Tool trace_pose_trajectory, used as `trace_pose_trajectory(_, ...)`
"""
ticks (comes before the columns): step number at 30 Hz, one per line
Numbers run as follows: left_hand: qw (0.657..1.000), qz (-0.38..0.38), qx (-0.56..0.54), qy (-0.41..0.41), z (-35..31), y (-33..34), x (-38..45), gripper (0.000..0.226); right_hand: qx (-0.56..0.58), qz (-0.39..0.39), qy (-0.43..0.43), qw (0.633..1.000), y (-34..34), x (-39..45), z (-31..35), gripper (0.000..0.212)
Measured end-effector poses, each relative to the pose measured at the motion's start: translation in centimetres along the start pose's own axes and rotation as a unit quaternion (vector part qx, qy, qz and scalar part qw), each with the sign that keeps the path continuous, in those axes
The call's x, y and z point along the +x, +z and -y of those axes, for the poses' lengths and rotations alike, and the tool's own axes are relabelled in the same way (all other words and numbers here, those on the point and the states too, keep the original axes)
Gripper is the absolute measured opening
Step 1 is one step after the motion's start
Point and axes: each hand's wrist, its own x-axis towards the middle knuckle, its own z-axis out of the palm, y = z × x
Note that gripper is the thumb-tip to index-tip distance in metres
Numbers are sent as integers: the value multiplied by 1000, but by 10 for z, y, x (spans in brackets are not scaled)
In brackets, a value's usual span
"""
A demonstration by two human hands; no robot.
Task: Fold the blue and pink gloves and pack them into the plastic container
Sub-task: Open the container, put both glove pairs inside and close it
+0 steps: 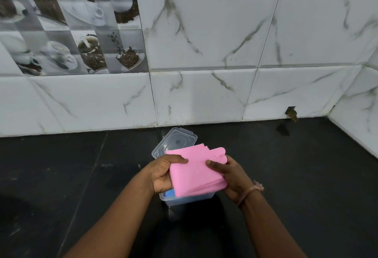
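Both hands hold a folded pink glove (195, 170) just above the open clear plastic container (190, 199), which stands on the dark counter. My left hand (163, 173) grips the glove's left edge, thumb on top. My right hand (231, 176) grips its right side, thumb on top. Blue glove material (169, 192) shows inside the container at its left corner and through its front wall. The glove hides most of the container's inside.
The container's clear lid (176, 141) stands behind it, leaning up toward the wall. The black counter (81, 176) runs to a white marble-tile wall (204, 94) at the back and another tiled wall (360, 114) at the right.
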Motion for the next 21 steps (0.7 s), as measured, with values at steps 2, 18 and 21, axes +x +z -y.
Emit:
trace_pose_trajectory(2, 998, -42, 36, 2, -6, -7, 5, 52, -90, -69, -36, 993, 6, 8, -7, 54)
trace_pose_trajectory(18, 690, -318, 629, 165, 7, -22, 32, 58, -461, -165, -88, 867, 40, 31, -41, 45)
trace_pose_trajectory(21, 623, -269, 719, 150, 13, -28, 38, 52, -585, -162, -62, 792, 43, 37, -45, 53)
